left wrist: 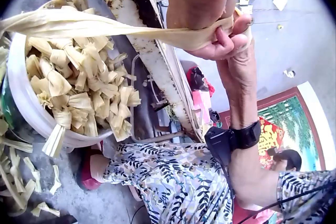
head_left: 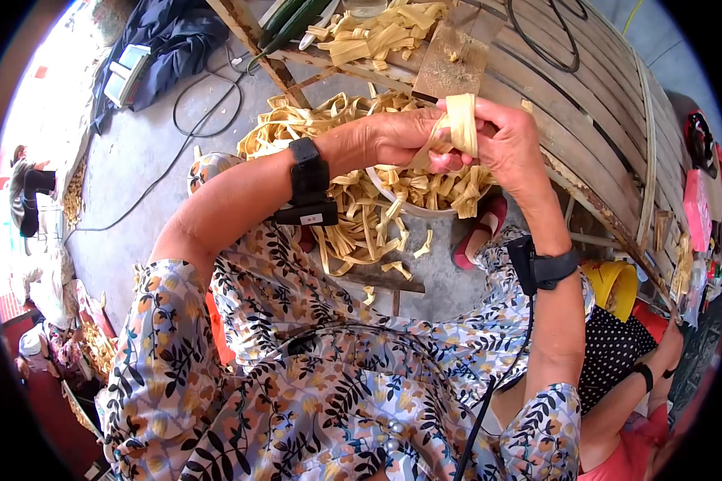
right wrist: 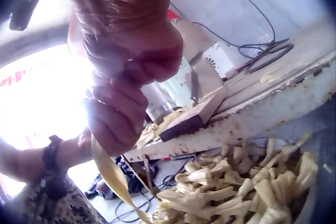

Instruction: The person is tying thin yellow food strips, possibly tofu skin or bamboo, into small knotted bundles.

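Observation:
A flat, pale-yellow strip [head_left: 462, 122] is looped over the fingers of my right hand [head_left: 512, 144], which pinches it. Close against it, my left hand [head_left: 409, 138] grips the same strip. In the left wrist view, a long end of the strip [left wrist: 79, 24] stretches away past the left hand [left wrist: 202, 3], and the right hand's curled fingers [left wrist: 226, 45] hold the other part. The right wrist view has the strip [right wrist: 113, 174] hanging below the two hands, whose fingertips are mostly hidden. Beneath them stands a white-rimmed bucket [left wrist: 39, 113] full of knotted yellow pieces [left wrist: 79, 77].
A slatted wooden table [head_left: 586, 120] with a rusty edge lies beyond the hands, bearing a wooden board [head_left: 453, 60] and loose yellow pieces [head_left: 385, 36]. Long strips [head_left: 297, 128] heap left of the bucket. A yellow container [head_left: 614, 284] and another person's arm [head_left: 630, 401] are at right.

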Tool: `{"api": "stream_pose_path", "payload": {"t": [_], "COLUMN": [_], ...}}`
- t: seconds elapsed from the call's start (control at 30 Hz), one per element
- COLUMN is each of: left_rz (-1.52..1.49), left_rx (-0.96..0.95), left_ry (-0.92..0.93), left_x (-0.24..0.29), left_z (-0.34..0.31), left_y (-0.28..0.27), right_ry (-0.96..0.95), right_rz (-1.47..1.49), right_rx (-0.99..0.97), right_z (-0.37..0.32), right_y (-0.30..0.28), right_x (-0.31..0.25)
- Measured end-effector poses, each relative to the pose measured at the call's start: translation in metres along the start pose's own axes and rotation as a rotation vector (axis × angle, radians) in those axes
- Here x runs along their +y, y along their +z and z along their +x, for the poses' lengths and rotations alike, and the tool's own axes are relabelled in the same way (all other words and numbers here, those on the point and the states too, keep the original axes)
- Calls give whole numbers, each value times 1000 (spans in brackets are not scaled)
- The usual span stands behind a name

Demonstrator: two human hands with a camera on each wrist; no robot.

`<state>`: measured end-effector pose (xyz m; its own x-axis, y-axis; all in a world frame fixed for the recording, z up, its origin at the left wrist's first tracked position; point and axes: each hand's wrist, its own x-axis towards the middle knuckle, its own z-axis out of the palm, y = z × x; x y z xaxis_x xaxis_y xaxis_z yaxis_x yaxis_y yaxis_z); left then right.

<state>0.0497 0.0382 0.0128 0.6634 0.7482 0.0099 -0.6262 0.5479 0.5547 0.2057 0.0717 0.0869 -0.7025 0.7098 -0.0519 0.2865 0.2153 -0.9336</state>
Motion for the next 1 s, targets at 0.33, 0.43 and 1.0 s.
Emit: {"api": "stream_pose_path", "payload": {"t": [0.33, 0.43, 1.0], "left_rz": [585, 916, 494], "left_rx": [763, 748, 570], "left_ry": [385, 561, 239], "left_x": [13, 13, 15], "left_z": [9, 10, 2], "left_y": [20, 18, 13], "right_ry": [-158, -106, -312], "right_rz": [-402, -202, 32], "right_rx": [493, 383, 430], "right_z": [11, 19, 17], "right_y": [8, 4, -2], "right_x": [31, 39, 39]}}
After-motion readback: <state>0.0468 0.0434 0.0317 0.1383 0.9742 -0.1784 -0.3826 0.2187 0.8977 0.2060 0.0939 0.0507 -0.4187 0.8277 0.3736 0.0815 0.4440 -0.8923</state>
